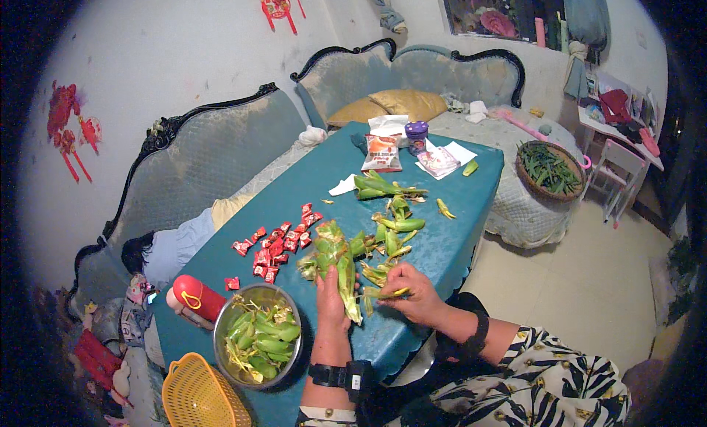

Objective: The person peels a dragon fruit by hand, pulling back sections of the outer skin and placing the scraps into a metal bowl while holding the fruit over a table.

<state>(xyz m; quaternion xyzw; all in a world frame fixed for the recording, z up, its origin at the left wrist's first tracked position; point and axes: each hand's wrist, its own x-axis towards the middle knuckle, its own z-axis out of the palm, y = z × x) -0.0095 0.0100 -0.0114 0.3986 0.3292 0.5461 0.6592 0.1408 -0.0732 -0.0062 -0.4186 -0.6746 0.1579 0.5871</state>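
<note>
My left hand (333,302) holds a thick green plant stalk (333,250) with overlapping leafy layers, its pale cut end near my wrist. Just to its right, my right hand (413,294) pinches a thin yellow-green leaf strip (393,292) between thumb and fingers. Loose peeled leaves (377,272) and brownish scraps lie on the table past my right hand. Farther back rests a bunch of green stalks (381,186). Left of my left forearm, a steel bowl (219,344) contains green leaf pieces (265,338) and yellowish strands.
A teal-covered table (298,189) carries red-wrapped sweets (270,250), a red bottle (199,297), a yellow plastic basket (201,394), a snack bag (382,152) and a purple-lidded jar (417,137). A person (177,250) lies on the sofa at left. A woven basket of leaves (549,170) stands at right.
</note>
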